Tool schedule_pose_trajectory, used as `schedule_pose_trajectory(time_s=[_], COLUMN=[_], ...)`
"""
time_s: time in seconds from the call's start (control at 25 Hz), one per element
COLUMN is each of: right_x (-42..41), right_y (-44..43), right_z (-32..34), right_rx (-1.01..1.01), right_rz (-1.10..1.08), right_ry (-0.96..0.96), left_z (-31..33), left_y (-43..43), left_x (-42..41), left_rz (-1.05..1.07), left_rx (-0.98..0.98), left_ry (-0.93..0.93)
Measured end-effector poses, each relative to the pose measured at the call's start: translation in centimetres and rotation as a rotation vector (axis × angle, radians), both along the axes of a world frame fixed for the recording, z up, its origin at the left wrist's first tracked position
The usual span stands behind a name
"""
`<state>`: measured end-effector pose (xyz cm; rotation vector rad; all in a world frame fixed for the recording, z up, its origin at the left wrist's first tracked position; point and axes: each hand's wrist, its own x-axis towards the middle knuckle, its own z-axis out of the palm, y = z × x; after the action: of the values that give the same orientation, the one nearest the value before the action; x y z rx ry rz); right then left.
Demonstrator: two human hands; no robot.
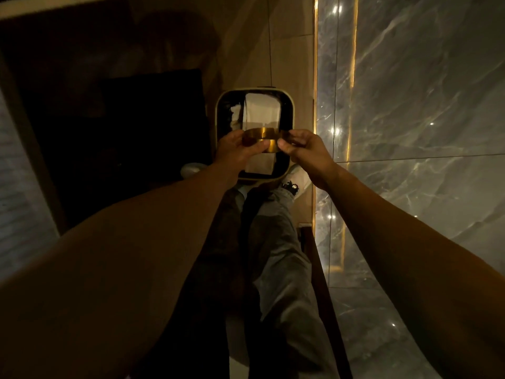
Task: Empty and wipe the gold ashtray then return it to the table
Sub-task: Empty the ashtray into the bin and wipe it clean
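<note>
The gold ashtray [264, 138] is a round, shiny metal dish held sideways above an open waste bin [291, 116]. My left hand [240, 150] grips its left side, thumb across the front. My right hand [303, 149] pinches its right edge. The bin is square with rounded corners and a pale rim, lined in black, and has white paper [262, 110] inside. The ashtray's inside faces away from me and is hidden.
A dark cabinet or table mass [114, 127] fills the left. A glossy grey marble wall [423, 105] with a lit gold strip [315, 77] runs down the right. My legs [273, 242] and shoes stand just before the bin on a beige floor.
</note>
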<state>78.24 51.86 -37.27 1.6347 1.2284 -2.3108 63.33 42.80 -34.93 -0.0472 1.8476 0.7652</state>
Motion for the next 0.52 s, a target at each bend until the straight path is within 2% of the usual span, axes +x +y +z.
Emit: schedule_pose_trajectory(time_s=[0.52], right_x=[-1.9], right_y=[-2.1], right_z=[-3.9], right_rx=[0.021], right_rz=[-0.011], right_ry=[-0.107], left_z=[-3.6], left_y=[-0.8], left_x=[0.1], left_rz=[0.175], left_rx=[-0.141], left_ry=[-0.035])
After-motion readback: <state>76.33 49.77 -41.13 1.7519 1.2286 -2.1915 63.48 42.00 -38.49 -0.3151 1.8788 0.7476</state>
